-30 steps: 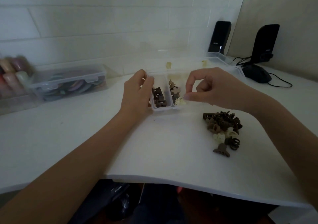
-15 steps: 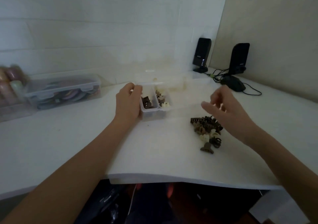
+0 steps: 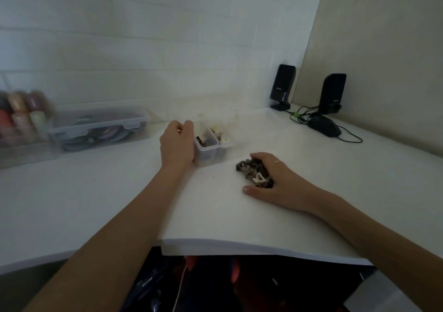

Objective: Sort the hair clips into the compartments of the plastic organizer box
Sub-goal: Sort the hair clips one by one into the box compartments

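Right hand (image 3: 275, 175) now covers clip pile (image 3: 251, 171).

Clear organizer (image 3: 208, 154): dark brown clips (image 3: 203, 141) at its 9 o'clock, cream clips (image 3: 221, 137) at 3. Brown pile (image 3: 254, 171) holds one white clip (image 3: 259, 179). White desk (image 3: 119, 191); black speakers (image 3: 282, 86) and mouse (image 3: 323, 125) at 2 o'clock.

The right hand (image 3: 275, 175) covers part of the hair clips (image 3: 251, 170); the organizer box (image 3: 208, 153) is blurred.
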### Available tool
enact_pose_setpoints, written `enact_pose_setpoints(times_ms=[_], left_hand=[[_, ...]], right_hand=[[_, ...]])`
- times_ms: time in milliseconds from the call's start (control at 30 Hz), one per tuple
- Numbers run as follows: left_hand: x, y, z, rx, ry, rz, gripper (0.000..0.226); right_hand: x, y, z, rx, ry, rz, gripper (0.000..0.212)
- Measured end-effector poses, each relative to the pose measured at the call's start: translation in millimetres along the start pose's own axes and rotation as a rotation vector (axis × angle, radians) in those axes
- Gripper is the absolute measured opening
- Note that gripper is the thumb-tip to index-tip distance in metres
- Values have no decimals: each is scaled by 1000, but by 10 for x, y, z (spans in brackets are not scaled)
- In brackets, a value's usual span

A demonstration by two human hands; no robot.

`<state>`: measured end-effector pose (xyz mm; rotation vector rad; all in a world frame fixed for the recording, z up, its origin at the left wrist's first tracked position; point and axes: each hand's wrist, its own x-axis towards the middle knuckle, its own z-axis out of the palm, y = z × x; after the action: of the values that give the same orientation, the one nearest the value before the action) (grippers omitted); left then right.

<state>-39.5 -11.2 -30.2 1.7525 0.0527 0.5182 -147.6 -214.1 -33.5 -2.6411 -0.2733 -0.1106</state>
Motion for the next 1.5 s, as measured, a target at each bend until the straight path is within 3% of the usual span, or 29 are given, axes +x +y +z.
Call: enact_pose_setpoints(times_ms=[233,433,533,600,667,800,1067,1500], left_hand=[[92,-2,16,25,-20,19,23],[198,-34,18,-195,-69,-110,14],[252,-53,33,-268,-174,-197,6],[272,-16,53,-311,-224,-241,10],[274,55,79,-302,-282,-244,7],[247,100,144,-308,-351,-236,13],[280,41,254,-479,-355,-256,18],[214,59,245,-327,-291,-100,24]], right_hand=[[400,-266,205,16,38,-257,59],[460,-176,107,285,-216,-274,72],[465,-106,2,403,-175,-272,42],[482,-31,-79,328,-53,-259,27],[506,27,-145,200,-39,-213,26],[496,51,-144,153,-189,-208,28],[498,-14,-124,457,-56,-248,28],[402,-176,-116,613,146,-383,30]])
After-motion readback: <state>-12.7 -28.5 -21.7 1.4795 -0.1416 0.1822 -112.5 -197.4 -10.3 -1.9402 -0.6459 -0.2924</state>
